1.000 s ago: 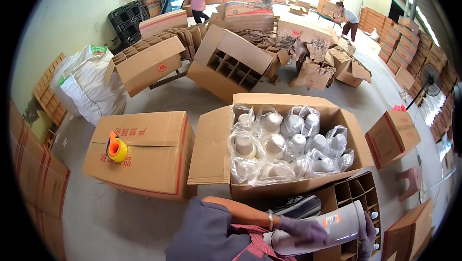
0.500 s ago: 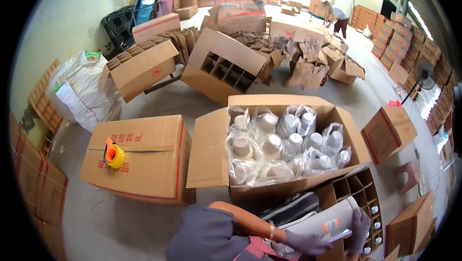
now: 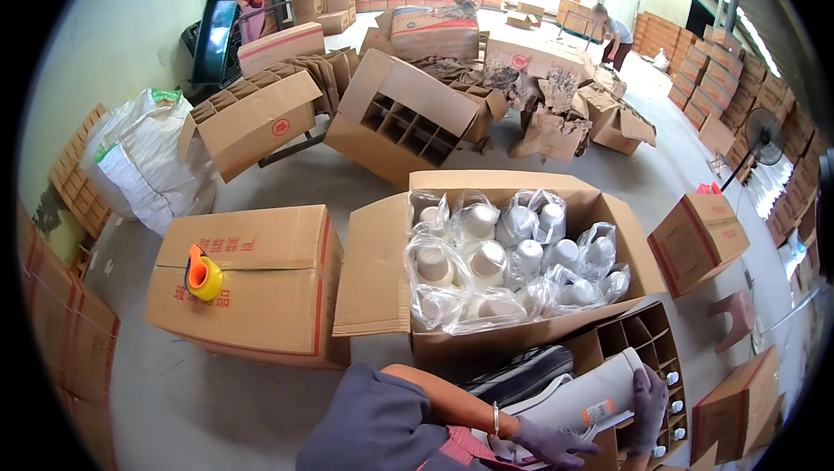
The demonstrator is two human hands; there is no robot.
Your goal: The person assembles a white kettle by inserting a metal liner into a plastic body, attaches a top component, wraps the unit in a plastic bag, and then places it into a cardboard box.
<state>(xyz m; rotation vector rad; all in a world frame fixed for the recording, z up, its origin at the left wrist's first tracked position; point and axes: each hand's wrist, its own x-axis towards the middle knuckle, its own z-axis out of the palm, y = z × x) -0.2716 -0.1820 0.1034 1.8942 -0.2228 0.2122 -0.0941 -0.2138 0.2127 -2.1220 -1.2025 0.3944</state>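
My left hand (image 3: 556, 443), in a grey-purple glove, has its fingers stretched out at the lower edge of a light-grey, tube-shaped thing (image 3: 565, 400) with an orange label. Against the far end of that thing is my right hand (image 3: 647, 406), gloved alike. Its finger grip is partly hidden, so I cannot tell whether it holds anything. Below and beside both hands stands a carton with cardboard dividers (image 3: 643, 332), with several white-capped bottles (image 3: 678, 406) along its right side. A dark striped object (image 3: 526, 375) lies left of the grey thing.
Ahead stands an open carton (image 3: 373, 288) of plastic-wrapped white cups or bottles (image 3: 486, 262). A yellow-orange tape dispenser (image 3: 205, 278) sits on a closed carton (image 3: 278, 315) at left. Beyond are tilted divider cartons (image 3: 373, 145), a white sack (image 3: 161, 167), a fan (image 3: 764, 136) and two people.
My left hand's fingers have spread slightly lower; my right hand has shifted a little up and left along the grey thing. The person at far left has moved left with a dark blue-green panel.
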